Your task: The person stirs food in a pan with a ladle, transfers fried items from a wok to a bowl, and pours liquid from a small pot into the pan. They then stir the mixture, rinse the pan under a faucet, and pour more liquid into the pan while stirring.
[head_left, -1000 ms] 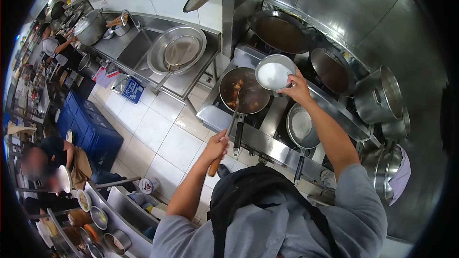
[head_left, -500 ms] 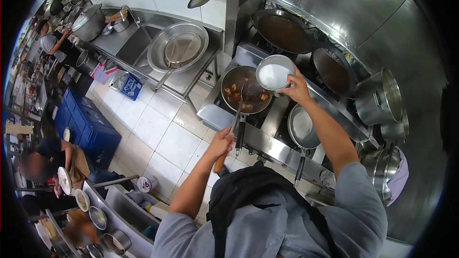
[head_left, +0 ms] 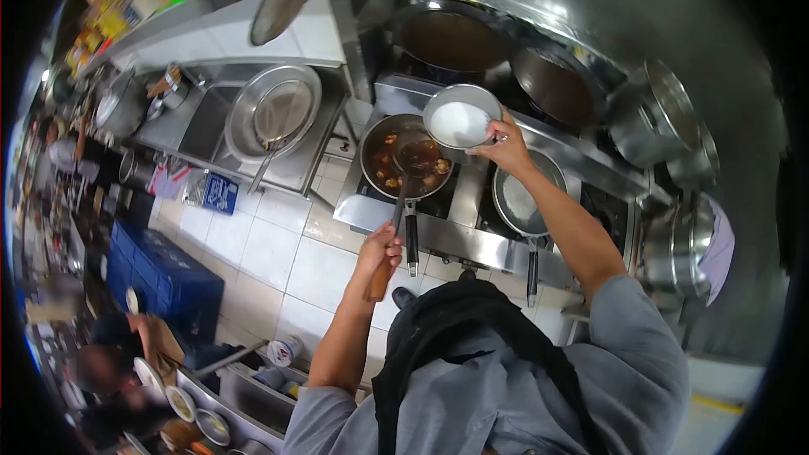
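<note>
My left hand [head_left: 379, 254] is wrapped round the wooden handle of a metal ladle [head_left: 399, 209]. The ladle's round head dips into dark brown sauce with orange-brown pieces [head_left: 386, 179]. This sauce sits in a frying pan [head_left: 367, 150] on the stove, its black handle pointing toward me. Beside it, my right hand [head_left: 508, 145] grips the side of a metal bowl [head_left: 463, 93] holding white liquid [head_left: 459, 125]. The bowl is held above the pan's right rim, slightly tilted; no stream of liquid can be made out.
A second pan [head_left: 554, 175] with white contents stands to the right. Two dark woks [head_left: 455, 38] occupy the back burners, and tall pots [head_left: 653, 109] stand at right. Left are a sink counter with a large basin [head_left: 240, 118], blue crates [head_left: 164, 282] and people working.
The camera view has shifted, moving the stove leftward in frame. The ladle's head now shows more clearly in the sauce. Both hands keep their holds, and the bowl stays beside the pan.
</note>
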A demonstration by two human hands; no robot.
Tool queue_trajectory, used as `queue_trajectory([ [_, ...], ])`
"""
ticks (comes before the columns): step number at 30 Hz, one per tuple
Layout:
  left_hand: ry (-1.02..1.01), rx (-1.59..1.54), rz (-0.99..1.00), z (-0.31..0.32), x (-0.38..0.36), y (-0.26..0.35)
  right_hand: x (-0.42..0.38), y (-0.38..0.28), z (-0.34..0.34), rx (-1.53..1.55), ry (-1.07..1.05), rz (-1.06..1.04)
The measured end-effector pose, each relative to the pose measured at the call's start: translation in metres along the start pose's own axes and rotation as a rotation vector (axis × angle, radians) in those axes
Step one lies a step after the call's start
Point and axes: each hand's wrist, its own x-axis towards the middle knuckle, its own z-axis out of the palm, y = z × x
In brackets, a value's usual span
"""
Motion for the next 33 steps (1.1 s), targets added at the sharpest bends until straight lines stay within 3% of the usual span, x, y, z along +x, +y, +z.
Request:
queue_trajectory([
  [1, -0.046, -0.25, -0.084, 0.002, -0.009, 0.01, -0.007, -0.001, -0.005, 0.0, 0.035, 0.025],
  [3, -0.011, -0.186, -0.1, 0.01, -0.026, 0.027, -0.013, -0.002, -0.015, -0.11, 0.02, 0.035],
  [5, -0.027, 0.045, -0.034, 0.013, -0.037, 0.045, -0.022, -0.009, -0.025, -0.103, 0.054, 0.093],
  [9, 0.098, 0.607, 0.081, 0.054, -0.066, 0.076, -0.033, 0.003, -0.038, -0.152, 0.068, 0.016],
  [12, 0.162, 0.727, 0.133, 0.066, -0.068, 0.08, -0.039, 0.014, -0.045, -0.063, 0.061, 0.04],
  [17, 0.226, 0.751, 0.206, 0.079, -0.054, 0.068, -0.04, 0.019, -0.052, -0.069, 0.057, 0.048],
  [23, 0.244, 0.747, 0.241, 0.055, 0.008, 0.009, -0.033, 0.024, -0.049, -0.003, 0.023, 0.02],
  [29, 0.256, 0.775, 0.159, 0.033, -0.048, -0.011, -0.036, 0.018, -0.049, 0.086, 0.01, -0.018],
  [33, 0.263, 0.784, 0.257, 0.003, -0.024, -0.008, -0.05, 0.019, -0.05, 0.215, 0.076, -0.024],
])
